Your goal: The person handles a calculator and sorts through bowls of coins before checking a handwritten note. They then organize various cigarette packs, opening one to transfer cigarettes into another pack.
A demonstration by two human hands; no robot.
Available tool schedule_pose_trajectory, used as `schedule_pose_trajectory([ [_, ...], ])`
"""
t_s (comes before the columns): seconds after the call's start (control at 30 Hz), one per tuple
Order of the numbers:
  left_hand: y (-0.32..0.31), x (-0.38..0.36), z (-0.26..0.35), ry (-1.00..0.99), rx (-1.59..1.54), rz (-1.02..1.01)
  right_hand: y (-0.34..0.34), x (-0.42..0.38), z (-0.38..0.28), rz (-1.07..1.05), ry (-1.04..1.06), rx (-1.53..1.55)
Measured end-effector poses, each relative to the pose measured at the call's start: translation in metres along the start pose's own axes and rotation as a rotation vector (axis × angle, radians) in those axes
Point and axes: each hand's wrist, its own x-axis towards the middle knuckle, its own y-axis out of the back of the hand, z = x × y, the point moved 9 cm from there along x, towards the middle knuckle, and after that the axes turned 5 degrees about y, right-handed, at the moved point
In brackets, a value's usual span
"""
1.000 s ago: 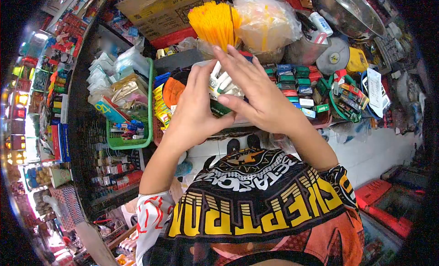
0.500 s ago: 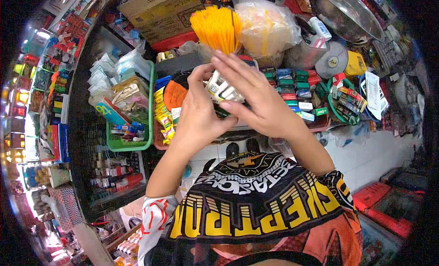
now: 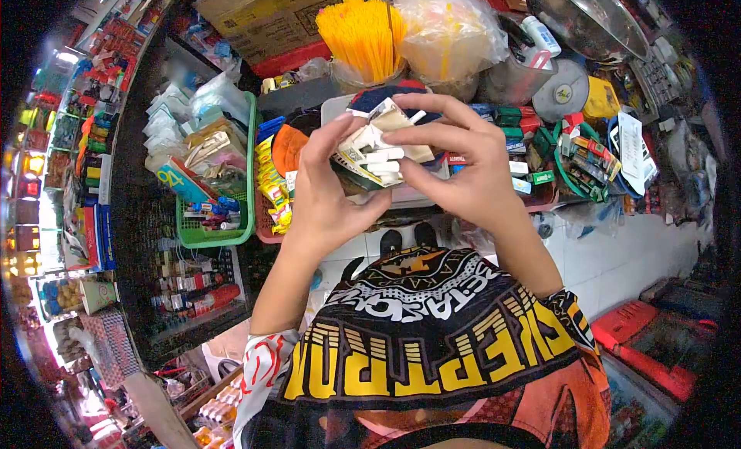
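My left hand [image 3: 320, 175] is wrapped round the left side of a small open carton [image 3: 351, 167], raised in front of my chest. Several short white sticks [image 3: 382, 162] lie at angles inside it; I cannot make out their exact kind. At the carton's right side is my right hand [image 3: 463, 156], fingers bent over the raised cream flap [image 3: 413, 144] and thumb close to the white sticks. A dark blue cloth-like thing [image 3: 370, 100] shows behind the carton.
A green basket [image 3: 251, 171] of packets stands left, beside yellow sachets [image 3: 272, 188]. Behind are a bundle of yellow sticks [image 3: 359, 36] and a plastic-wrapped container [image 3: 448, 36]. To the right are small boxes [image 3: 519, 152], a round green basket [image 3: 563, 152] and a blue-rimmed tray [image 3: 631, 160].
My right hand has drawn back to the right from over the carton and its fingers have curled at the flap. The carton's opening and white sticks now show more fully.
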Motion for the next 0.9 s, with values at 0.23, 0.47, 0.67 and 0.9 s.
schedule_pose_trajectory([
  [0.23,-0.006,0.000,0.009,-0.024,0.253,-0.129,0.004,0.003,-0.011,-0.019,0.081,-0.132],
  [0.47,-0.005,-0.007,0.016,-0.154,0.031,-0.081,0.007,0.002,-0.009,0.027,0.117,-0.064],
  [0.67,-0.010,-0.013,0.011,-0.193,-0.136,-0.154,0.009,0.004,-0.013,-0.013,0.133,-0.020],
  [0.9,-0.011,-0.014,0.014,-0.240,-0.183,-0.163,0.002,0.002,-0.015,0.006,0.015,0.056],
])
